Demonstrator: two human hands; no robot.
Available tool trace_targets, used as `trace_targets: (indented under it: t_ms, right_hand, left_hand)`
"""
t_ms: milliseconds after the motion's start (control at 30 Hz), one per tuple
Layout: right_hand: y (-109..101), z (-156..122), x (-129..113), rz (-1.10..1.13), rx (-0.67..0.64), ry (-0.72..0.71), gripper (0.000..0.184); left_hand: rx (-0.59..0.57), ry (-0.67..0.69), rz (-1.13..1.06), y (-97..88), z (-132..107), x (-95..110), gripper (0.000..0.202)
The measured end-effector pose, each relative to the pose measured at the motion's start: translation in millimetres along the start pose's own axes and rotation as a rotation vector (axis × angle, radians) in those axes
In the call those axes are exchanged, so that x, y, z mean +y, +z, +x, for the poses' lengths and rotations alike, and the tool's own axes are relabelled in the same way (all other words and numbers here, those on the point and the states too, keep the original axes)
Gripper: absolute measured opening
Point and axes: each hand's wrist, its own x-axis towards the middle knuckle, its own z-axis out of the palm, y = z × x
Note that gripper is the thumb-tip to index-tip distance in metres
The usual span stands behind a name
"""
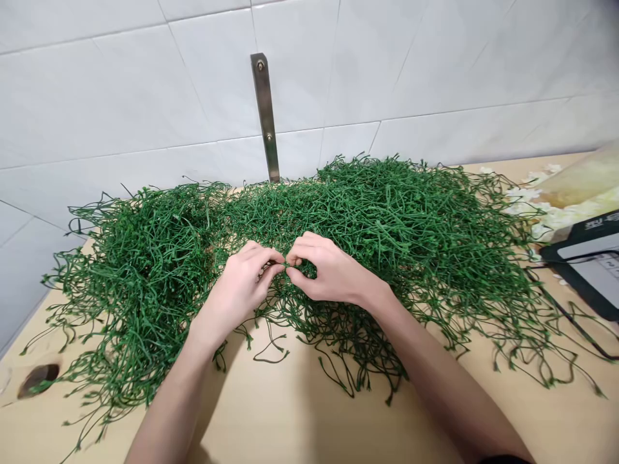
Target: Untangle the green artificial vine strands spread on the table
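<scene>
A wide, tangled heap of thin green plastic stems [387, 206] with small knobbed ends covers much of the wooden table. My left hand [246, 274] and my right hand [326, 264] meet over its middle, their fingertips almost touching. Thumb and forefinger of each hand are pinched together at a tiny green bit, which looks like part of a plastic stem; most of it is hidden by the fingers. Behind and below both hands lie more loose stems, and a denser clump [149, 277] is left of my left forearm.
A metal bracket [265, 109] is fixed to the white tiled wall [193, 77] behind the table [271, 406]. At right are white artificial flowers [551, 209], a black-framed panel [590, 264] and a dark cable [575, 328]. A dark hole [39, 380] shows at the left.
</scene>
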Motion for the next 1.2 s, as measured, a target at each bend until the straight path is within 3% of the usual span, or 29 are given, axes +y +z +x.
trace_targets:
  t_ms: [133, 267, 367, 633, 733, 1000, 1200]
  right_hand:
    - [-1.2, -1.0, 0.6, -0.004, 0.001, 0.0, 0.002]
    - [-3.5, -1.9, 2.1, 0.076, -0.005, 0.001, 0.016]
    - [-2.1, -1.4, 3.5, 0.081, -0.047, -0.011, 0.013]
    - [3.6, -0.4, 3.8, 0.013, 0.003, 0.058, 0.01]
    - [3.3, -0.1, 0.0, 0.039, -0.027, 0.1, 0.007]
    - [1.8, 2.6, -5.2, 0.122, -0.159, 0.207, 0.028]
    - [9.5, 1.3, 0.9, 0.059, -0.088, 0.175, 0.022]
  left_hand:
    - [-0.061, 0.078, -0.012, -0.7, -1.7, 0.4, 0.017]
    - [-0.04, 0.046, -0.004, -1.8, -1.9, 0.3, 0.018]
    - [-0.036, 0.019, 0.02, -1.9, -1.7, 0.6, 0.014]
    - [-0.014, 0.067, 0.144, 5.5, -1.5, -7.8, 0.013]
    - [-0.045, 0.109, 0.176, 8.2, -2.2, -9.6, 0.014]
    - [-0.106, 0.115, 0.265, 10.1, -4.1, -7.5, 0.016]
    - [-0.148, 0.116, 0.273, 12.2, -3.0, -5.3, 0.017]
